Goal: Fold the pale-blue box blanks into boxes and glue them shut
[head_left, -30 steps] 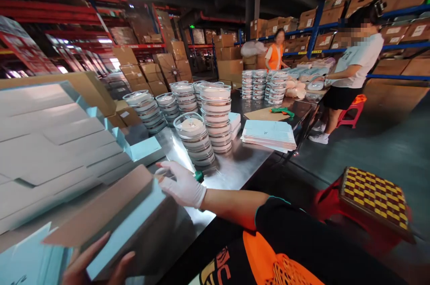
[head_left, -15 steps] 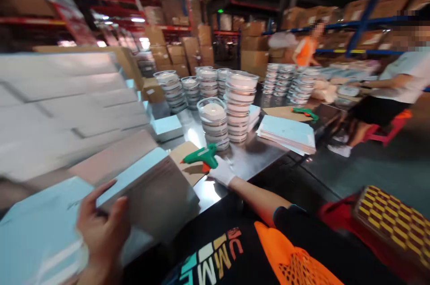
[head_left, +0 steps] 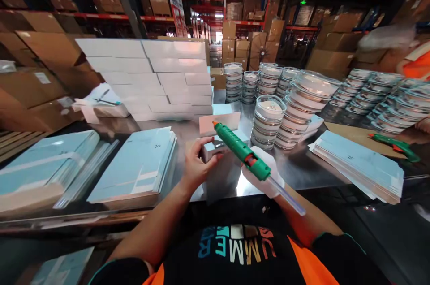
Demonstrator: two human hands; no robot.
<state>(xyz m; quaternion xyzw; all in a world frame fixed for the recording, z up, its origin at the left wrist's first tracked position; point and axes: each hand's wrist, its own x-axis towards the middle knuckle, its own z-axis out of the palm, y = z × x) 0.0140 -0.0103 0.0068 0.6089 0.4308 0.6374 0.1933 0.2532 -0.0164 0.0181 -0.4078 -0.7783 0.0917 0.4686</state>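
In the head view, my bare left hand (head_left: pixel 201 161) grips the near side of a small light-blue and white cardboard box (head_left: pixel 224 123), whose flap stands up at the back. My right hand (head_left: pixel 265 173), in a white glove, is wrapped round a green hot glue gun (head_left: pixel 240 148). The gun's orange nozzle points up and left, close to the box flap. A clear glue stick (head_left: pixel 287 195) sticks out of its rear end. Part of the box is hidden behind the gun and my fingers.
Stacks of clear-lidded round tubs (head_left: pixel 268 119) stand right of the box. A wall of white boxes (head_left: pixel 151 79) rises behind. Flat blue cardboard piles (head_left: pixel 134 164) lie left, another pile (head_left: pixel 363 159) right, near a second green glue gun (head_left: pixel 396 144).
My view has swung left. The glue gun has risen off the cardboard on the table in my right hand. My left hand has come together with it at the box.
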